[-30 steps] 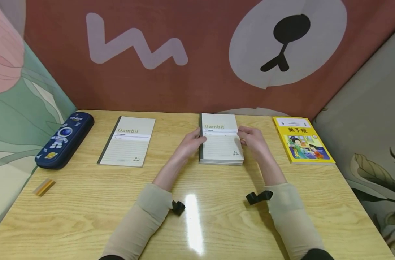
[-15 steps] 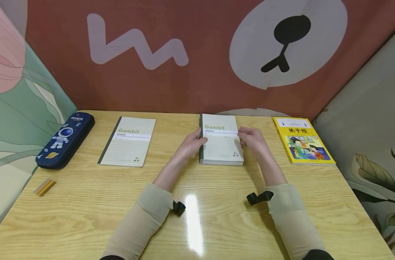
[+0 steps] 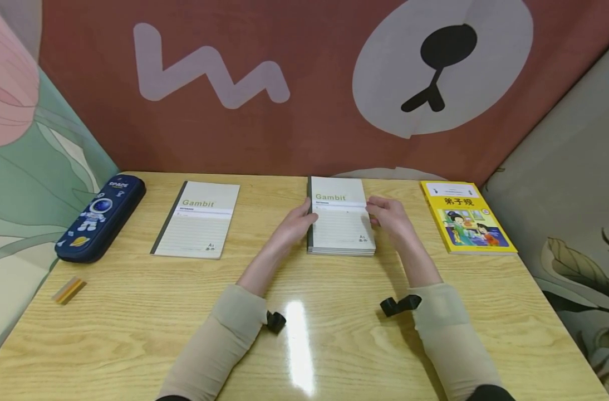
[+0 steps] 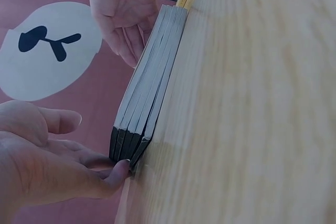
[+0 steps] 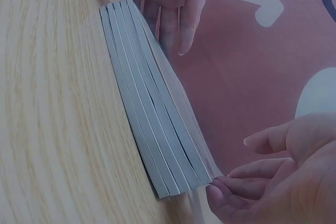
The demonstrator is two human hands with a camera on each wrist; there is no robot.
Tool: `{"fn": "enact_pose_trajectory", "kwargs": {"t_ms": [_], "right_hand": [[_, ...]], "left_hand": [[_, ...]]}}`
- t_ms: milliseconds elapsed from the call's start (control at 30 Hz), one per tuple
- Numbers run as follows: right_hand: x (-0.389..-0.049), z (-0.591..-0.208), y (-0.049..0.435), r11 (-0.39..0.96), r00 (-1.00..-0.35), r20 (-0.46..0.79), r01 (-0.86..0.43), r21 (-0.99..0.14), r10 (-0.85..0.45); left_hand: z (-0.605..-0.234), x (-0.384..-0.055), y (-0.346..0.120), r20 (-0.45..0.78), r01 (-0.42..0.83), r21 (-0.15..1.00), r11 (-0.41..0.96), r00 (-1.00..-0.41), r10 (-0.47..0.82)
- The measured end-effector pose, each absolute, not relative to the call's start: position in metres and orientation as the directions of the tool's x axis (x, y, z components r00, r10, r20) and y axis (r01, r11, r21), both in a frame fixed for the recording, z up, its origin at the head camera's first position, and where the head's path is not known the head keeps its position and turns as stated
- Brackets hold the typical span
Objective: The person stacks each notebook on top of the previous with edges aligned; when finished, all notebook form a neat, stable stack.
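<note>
The notebook stack (image 3: 340,225) likely handles as light and bendy, its loose layers apt to slide, so both long edges suit a hold. It lies flat on the surface (image 3: 342,323) between the left hand (image 3: 290,224), relaxed fingers against its left edge, and the right hand (image 3: 391,217), unclamped fingers touching its right edge.

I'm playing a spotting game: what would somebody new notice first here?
Probably the big cartoon snout on the red backdrop behind the table. Next, the left hand and right hand at either side of the notebook stack, and the yellow book further right.
</note>
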State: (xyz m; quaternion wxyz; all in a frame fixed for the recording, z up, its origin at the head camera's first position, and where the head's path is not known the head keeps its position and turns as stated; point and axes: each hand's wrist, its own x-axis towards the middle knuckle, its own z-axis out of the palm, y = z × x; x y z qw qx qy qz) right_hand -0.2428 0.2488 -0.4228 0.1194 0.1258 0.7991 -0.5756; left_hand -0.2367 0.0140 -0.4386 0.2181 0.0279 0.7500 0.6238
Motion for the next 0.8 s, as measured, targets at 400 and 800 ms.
{"fn": "enact_pose_trajectory", "kwargs": {"t_ms": [400, 800], "right_hand": [[-0.242, -0.423, 0.251, 0.296, -0.942, -0.329, 0.333, -0.895, 0.064], [-0.231, -0.408, 0.243, 0.219, -0.988, -0.120, 0.138, -0.966, 0.094]], "left_hand": [[-0.438, -0.238, 0.014, -0.312, -0.255, 0.944, 0.211, -0.898, 0.311], [-0.413, -0.240, -0.020, -0.304, -0.296, 0.953, 0.069, -0.915, 0.266]]}}
